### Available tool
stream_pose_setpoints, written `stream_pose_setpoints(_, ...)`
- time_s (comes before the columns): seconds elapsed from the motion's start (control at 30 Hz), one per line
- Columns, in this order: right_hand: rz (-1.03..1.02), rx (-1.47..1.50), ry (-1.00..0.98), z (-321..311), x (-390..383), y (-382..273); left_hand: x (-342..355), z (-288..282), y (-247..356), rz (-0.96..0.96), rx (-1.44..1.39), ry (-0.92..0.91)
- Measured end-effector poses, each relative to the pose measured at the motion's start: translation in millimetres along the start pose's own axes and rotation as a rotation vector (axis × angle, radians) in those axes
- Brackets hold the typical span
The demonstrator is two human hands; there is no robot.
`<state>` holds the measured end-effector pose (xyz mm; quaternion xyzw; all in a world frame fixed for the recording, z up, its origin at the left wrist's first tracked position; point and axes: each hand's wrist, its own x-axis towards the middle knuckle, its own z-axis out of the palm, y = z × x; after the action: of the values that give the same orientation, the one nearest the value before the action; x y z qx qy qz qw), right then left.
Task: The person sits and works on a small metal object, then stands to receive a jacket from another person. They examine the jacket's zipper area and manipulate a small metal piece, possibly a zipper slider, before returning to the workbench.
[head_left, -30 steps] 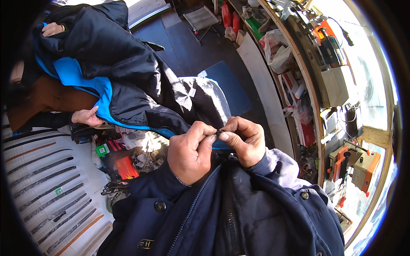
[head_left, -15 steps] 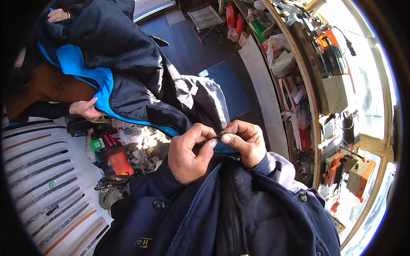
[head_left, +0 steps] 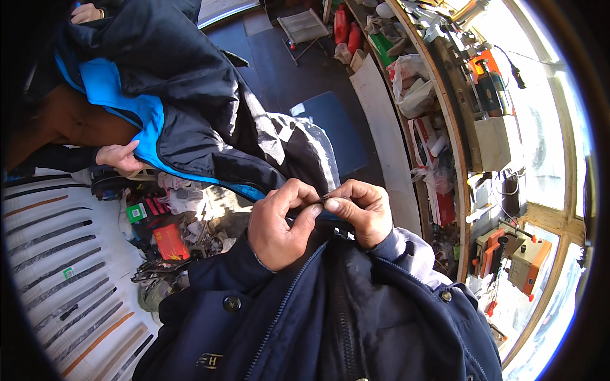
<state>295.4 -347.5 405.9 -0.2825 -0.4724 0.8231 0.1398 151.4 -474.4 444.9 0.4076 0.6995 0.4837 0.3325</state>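
Note:
My left hand (head_left: 278,227) and my right hand (head_left: 361,212) meet in front of my chest, thumbs and forefingers pinched together. Between the fingertips is a small dark piece (head_left: 323,199), too small and too covered to make out; whether it belongs to the garment cannot be told. Just beyond my hands lies a black jacket (head_left: 184,82) with a bright blue lining (head_left: 143,117), its lower end reaching up to my fingers. Another person's hand (head_left: 121,157) grips the blue edge at the left, and that person's other hand (head_left: 87,13) shows at the top left.
Rows of dark and orange strips (head_left: 95,343) lie on a white panel at lower left. Beside it are a red box (head_left: 170,242) and assorted clutter. A crowded wooden shelf (head_left: 438,146) runs along the right, below windows. A folding stool (head_left: 304,26) and a blue panel (head_left: 330,130) are ahead.
The whole view has shifted slightly. My hands keep the same pinch close together, and the jacket and the other person's hands hold nearly the same pose.

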Motion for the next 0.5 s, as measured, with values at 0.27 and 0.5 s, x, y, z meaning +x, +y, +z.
stream_pose_setpoints(0.27, 0.051, -0.070, -0.076, -3, 1, -4, 1, -5, -12, -0.198, -0.348, 0.018)
stream_pose_setpoints(0.5, -0.088, -0.195, 0.083, 0, 0, -2, 9, -5, -8, 0.329, 0.290, 0.266)
